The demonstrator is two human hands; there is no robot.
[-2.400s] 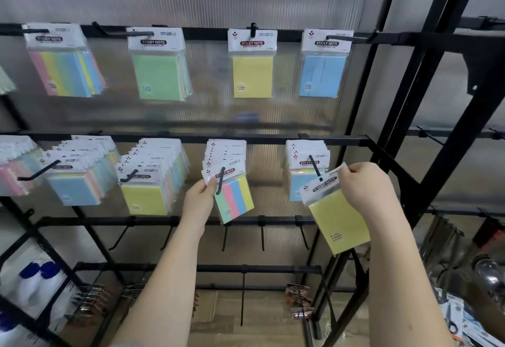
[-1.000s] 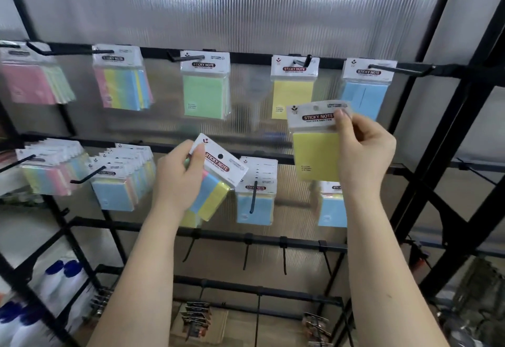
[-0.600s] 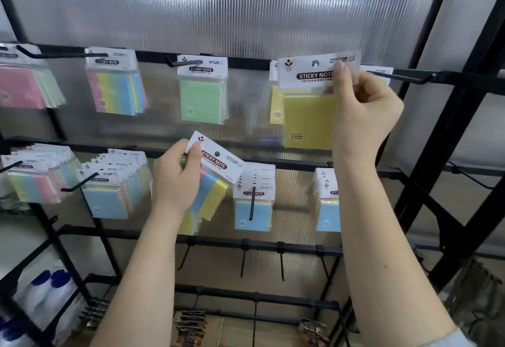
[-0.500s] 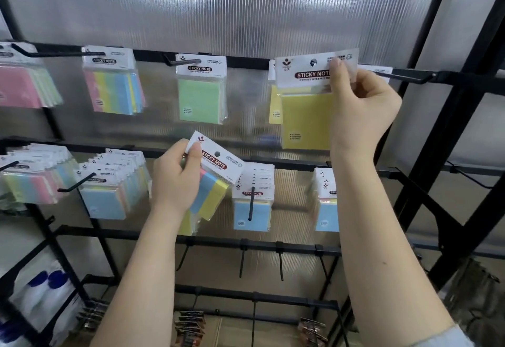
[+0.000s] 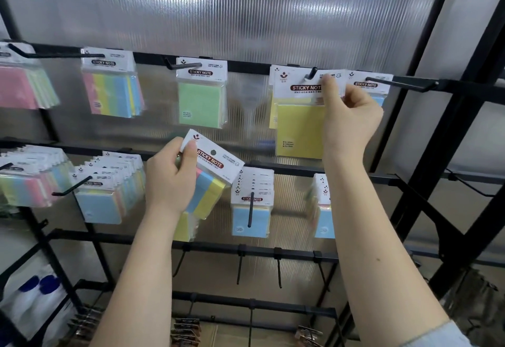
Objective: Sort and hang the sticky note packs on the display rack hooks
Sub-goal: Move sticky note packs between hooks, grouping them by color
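The right hand pinches the header card of the yellow pack and has it up at the top rail — the hook tip pokes out just above the card, so the hole looks threaded or very nearly. Behind it hangs another yellow pack, partly hidden, so the colour match is right. This reads as the hanging step for yellow, almost done.

Down at the middle rail, the left hand grips the striped pack, tilted, thumb across its card, hole showing and free of any hook. It waits its turn.

What's next, by my reading — slide the yellow pack back along the hook until it sits against its twin, then let go. After that the striped pack needs a home; the multicolour pack on the top rail, well to the left, looks the likely match.
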